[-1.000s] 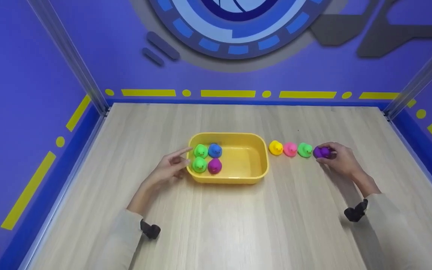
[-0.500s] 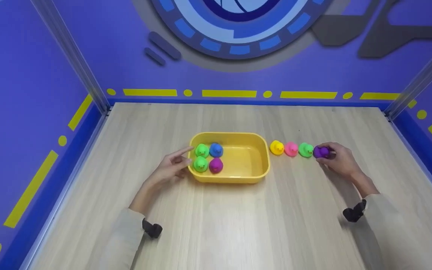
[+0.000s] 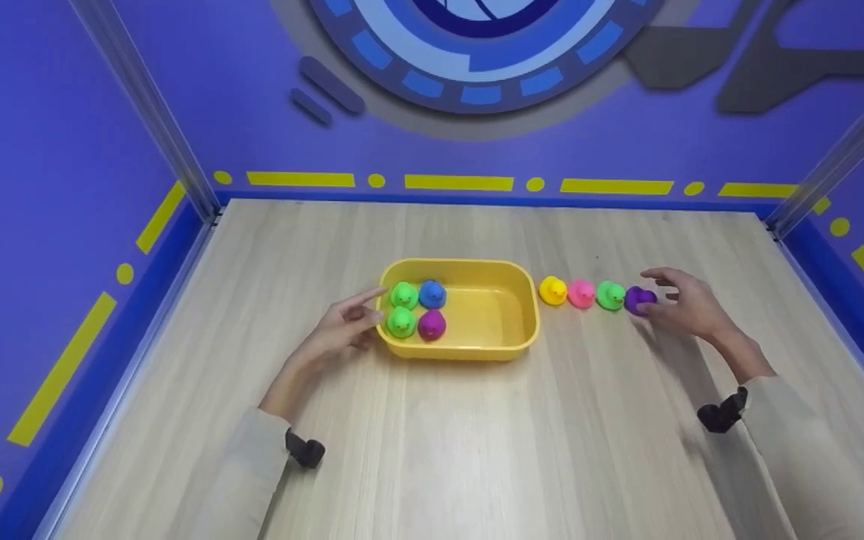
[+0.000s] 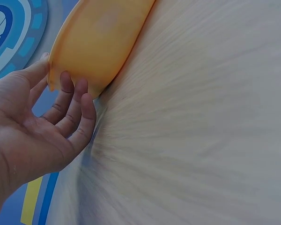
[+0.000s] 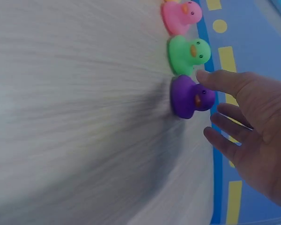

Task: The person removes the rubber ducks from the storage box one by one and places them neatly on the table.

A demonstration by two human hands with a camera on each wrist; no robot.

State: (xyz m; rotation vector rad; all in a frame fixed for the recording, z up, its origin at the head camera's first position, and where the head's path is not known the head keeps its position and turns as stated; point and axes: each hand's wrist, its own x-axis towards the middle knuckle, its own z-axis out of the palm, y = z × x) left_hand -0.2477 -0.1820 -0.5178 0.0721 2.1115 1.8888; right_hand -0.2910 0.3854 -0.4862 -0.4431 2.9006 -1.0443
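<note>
right hand (image 3: 691,306) has uncurled by purple duck (image 5: 182,97); a stray brush could tip it; left hand (image 3: 334,330), fingers loose, touches tray (image 3: 488,315).

Up top, the head view looks forward and down, well back, over the broad pale wood-grain tabletop (image 3: 432,435). In close, rolled sideways, the left wrist view faces the rounded yellow plastic tub (image 4: 103,42), shared with the head view! Sideways too, the right wrist view looks closely at the smooth purple toy duck (image 5: 182,97), also in the head view.
</note>
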